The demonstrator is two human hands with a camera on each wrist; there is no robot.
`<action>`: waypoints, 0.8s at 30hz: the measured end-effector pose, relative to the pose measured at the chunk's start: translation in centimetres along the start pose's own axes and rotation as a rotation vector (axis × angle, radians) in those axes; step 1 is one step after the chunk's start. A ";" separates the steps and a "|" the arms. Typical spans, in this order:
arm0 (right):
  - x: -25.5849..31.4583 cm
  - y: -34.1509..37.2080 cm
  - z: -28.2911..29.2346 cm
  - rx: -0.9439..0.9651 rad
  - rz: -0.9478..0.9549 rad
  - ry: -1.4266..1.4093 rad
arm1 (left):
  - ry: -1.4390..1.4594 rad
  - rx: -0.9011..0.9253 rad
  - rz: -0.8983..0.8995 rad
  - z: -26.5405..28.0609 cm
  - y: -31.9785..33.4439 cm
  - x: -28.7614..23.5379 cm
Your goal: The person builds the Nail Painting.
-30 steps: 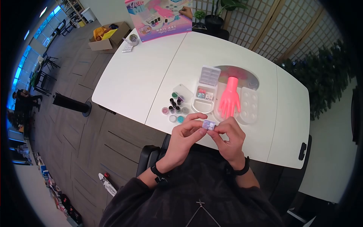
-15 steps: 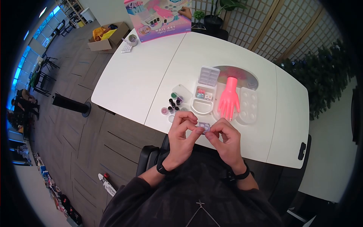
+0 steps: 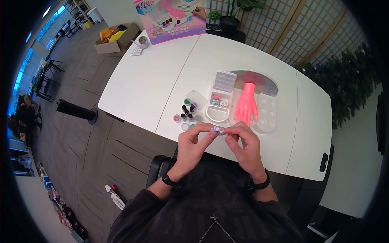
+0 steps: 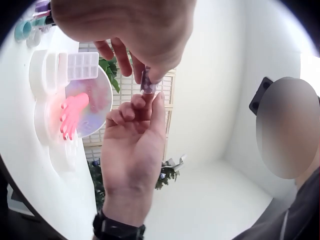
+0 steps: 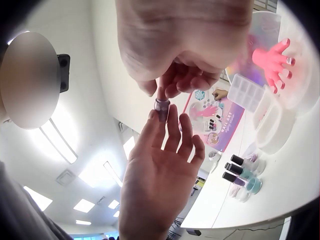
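A small lilac, patterned, shiny piece [image 3: 217, 130] is held up in front of the chest, above the table's near edge. It looks bent into a curve; its exact kind does not show. My left hand [image 3: 190, 152] pinches its left end between thumb and index finger. At the other end is my right hand [image 3: 248, 156], index fingertip right at the piece and thumb close below. Seen from the left wrist, the piece [image 4: 147, 82] sits between the fingertips of both hands. Beyond them a pink model hand [image 3: 246, 105] lies with its fingers toward me.
A white tray [image 3: 265, 113] with round wells stands under the model hand, beside a compartment box [image 3: 216, 114] with its clear lid up. Small polish bottles [image 3: 189, 111] and pots cluster left of it. A nail art box [image 3: 174, 22] stands at the table's far edge.
The piece turned from facing up flat to a curved, narrower look. Both hands dropped slightly, then rose and moved a little away from me. The right thumb drew back below the piece.
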State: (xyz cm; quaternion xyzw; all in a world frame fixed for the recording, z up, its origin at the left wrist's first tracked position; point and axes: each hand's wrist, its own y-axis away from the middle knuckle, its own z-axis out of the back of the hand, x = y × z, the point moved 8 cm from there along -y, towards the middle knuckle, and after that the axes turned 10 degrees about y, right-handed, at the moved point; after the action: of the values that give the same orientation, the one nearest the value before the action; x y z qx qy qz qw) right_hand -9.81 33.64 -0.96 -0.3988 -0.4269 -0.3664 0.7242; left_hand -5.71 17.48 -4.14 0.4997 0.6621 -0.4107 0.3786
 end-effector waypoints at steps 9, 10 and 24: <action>1.3 -0.2 0.0 -0.092 0.351 0.447 | 0.140 -0.091 0.268 0.8 -0.1 1.3; 1.1 -0.2 -0.2 -0.091 0.352 0.446 | 0.139 -0.076 0.283 0.7 0.0 1.4; -1.2 -0.1 0.3 -0.143 0.043 0.167 | -0.003 -0.022 0.007 0.1 -0.2 1.6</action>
State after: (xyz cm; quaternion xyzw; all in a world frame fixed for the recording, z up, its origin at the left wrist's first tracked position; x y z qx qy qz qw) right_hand -10.43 34.14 -1.92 -0.4267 -0.3292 -0.4122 0.7346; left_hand -6.21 17.94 -5.59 0.4972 0.6641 -0.4029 0.3866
